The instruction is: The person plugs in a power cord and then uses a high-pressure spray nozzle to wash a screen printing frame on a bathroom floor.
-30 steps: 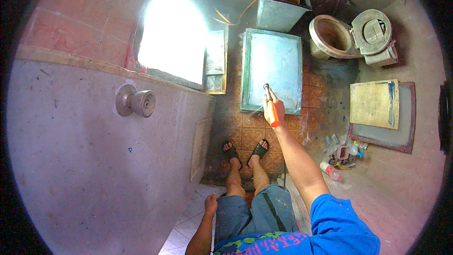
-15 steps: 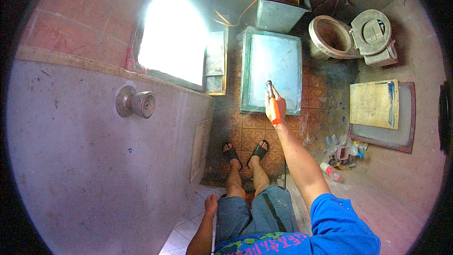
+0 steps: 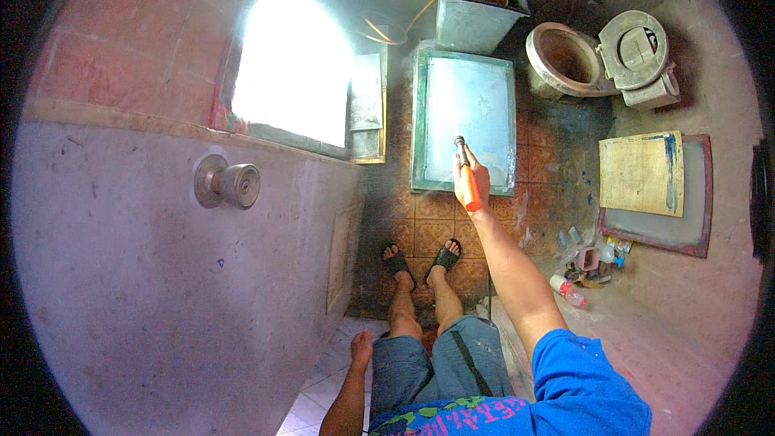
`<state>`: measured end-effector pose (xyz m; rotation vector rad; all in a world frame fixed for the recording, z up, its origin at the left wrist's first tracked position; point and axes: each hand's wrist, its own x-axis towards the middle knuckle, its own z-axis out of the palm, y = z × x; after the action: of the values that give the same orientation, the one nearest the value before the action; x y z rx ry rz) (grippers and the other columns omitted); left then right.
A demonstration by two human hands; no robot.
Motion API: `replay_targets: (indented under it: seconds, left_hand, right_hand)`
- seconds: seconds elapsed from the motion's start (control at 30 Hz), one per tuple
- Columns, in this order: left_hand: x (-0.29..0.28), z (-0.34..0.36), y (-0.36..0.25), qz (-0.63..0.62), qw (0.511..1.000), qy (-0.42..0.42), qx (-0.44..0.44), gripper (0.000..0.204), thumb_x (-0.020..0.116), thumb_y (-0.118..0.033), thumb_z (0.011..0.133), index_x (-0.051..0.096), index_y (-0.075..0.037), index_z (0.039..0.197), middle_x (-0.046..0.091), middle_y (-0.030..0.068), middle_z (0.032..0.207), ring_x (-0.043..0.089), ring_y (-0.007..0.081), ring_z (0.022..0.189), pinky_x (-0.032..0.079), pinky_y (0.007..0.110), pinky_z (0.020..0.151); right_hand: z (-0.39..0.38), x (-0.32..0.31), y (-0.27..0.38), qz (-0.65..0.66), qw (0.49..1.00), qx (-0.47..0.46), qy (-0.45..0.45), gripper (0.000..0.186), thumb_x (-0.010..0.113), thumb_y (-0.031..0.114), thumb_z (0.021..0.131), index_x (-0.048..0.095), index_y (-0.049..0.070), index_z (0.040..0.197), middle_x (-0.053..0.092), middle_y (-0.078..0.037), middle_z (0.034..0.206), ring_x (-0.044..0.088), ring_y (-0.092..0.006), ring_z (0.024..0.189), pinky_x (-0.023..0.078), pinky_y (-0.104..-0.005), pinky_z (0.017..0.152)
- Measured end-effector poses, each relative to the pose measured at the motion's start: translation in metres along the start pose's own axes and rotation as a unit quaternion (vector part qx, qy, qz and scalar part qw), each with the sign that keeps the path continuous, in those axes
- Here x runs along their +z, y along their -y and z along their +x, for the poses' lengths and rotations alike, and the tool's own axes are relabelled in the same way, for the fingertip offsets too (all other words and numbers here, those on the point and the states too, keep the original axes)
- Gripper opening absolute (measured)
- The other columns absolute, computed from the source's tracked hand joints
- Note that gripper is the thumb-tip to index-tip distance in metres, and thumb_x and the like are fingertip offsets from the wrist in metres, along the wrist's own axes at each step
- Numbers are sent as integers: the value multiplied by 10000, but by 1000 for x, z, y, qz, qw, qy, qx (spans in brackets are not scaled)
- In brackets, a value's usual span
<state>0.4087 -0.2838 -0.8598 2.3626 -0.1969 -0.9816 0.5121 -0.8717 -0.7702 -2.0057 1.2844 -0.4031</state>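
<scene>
My right hand (image 3: 472, 182) is wrapped round a spray gun (image 3: 470, 187) with an orange handle and a dark metal nozzle. The nozzle points away from me, over a green-framed screen panel (image 3: 507, 131) with a pale blue, wet-looking mesh. A haze of mist hangs about the panel's far end. By my left thigh hangs my left hand (image 3: 362, 347), its fingers curled and nothing visible in them. It is close to the purple-grey door and touches nothing that I can see.
A grey bin (image 3: 476, 26) stands behind the panel, beside a dirty toilet bowl (image 3: 565, 58). Flat frames (image 3: 643, 173) lean at the right wall above a plastic bottle (image 3: 568, 291) and clutter. At left is a door (image 3: 121, 274) with a knob (image 3: 239, 186). Brown tiles (image 3: 429, 234) lie underfoot.
Both hands keep almost the same place, and the spray gun's nozzle stays over the panel. The whole view has shifted very slightly.
</scene>
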Motion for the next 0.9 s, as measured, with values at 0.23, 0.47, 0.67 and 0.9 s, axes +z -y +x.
replay_targets:
  seconds: [0.23, 0.47, 0.67, 0.9]
  left_hand:
    - [-8, -7, -33, -35, 999, -8, -14, 460, 486, -415, 980, 657, 10, 935, 680, 131, 873, 634, 225, 804, 502, 346, 731]
    - [-7, -2, -29, -5, 1000, 16, -24, 462, 502, -421, 969, 652, 15, 941, 678, 128, 864, 636, 221, 782, 508, 344, 696]
    - [-5, -1, -18, -1, 1000, -5, -29, 457, 516, -417, 960, 653, 18, 931, 673, 121, 834, 632, 219, 730, 499, 355, 649]
    - [0, 4, -6, -198, 958, 28, -204, 438, 523, -415, 962, 659, 1, 946, 671, 102, 835, 629, 202, 734, 502, 337, 653]
  right_hand:
    - [2, -4, 1, -4, 1000, 3, 1, 428, 575, 305, 945, 587, 14, 1259, 627, -213, 657, 639, -351, 595, 484, -409, 546]
    - [5, 1, -5, 10, 999, -33, -20, 426, 568, 295, 949, 584, 0, 1257, 642, -221, 699, 652, -335, 614, 493, -400, 553]
    - [4, 0, 0, -3, 1000, -10, -4, 443, 568, 306, 952, 576, -2, 1270, 629, -211, 667, 634, -318, 578, 482, -392, 535]
    - [5, 0, -4, -13, 1000, -20, -5, 460, 563, 333, 953, 572, 13, 1284, 607, -189, 613, 617, -297, 543, 467, -391, 520]
